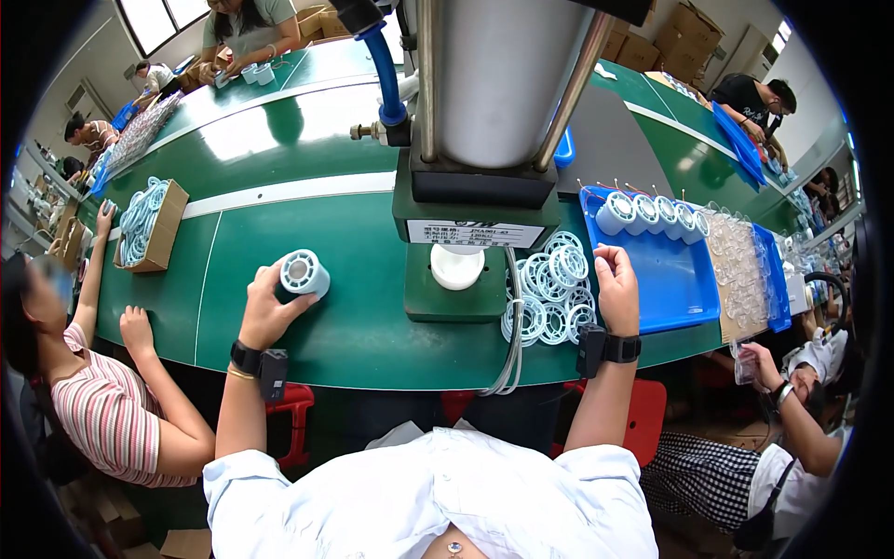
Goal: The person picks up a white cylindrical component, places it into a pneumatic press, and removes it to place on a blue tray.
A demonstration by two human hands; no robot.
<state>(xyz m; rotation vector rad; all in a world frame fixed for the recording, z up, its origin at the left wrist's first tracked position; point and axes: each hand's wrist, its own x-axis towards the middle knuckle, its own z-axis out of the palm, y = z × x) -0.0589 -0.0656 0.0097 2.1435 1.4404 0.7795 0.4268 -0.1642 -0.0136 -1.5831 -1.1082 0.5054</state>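
My left hand [267,309] is closed around a pale blue plastic cylinder [304,275], held over the table with its round, slotted end facing up. Beside the heap of pale blue plastic rings [546,296], my right hand [617,291] has its fingers curled together; what they hold, if anything, is hidden. Between my hands stands a press [484,200] with a thick grey cylinder. A round white holder [456,267] sits on its green base.
Several pale blue cylinders [644,214] stand along the far side of a blue tray [672,289]. Clear plastic parts [740,270] lie to its right. A cardboard box [166,233] of rings is at left, near a co-worker in stripes [112,410]. Cables [511,345] hang over the front edge.
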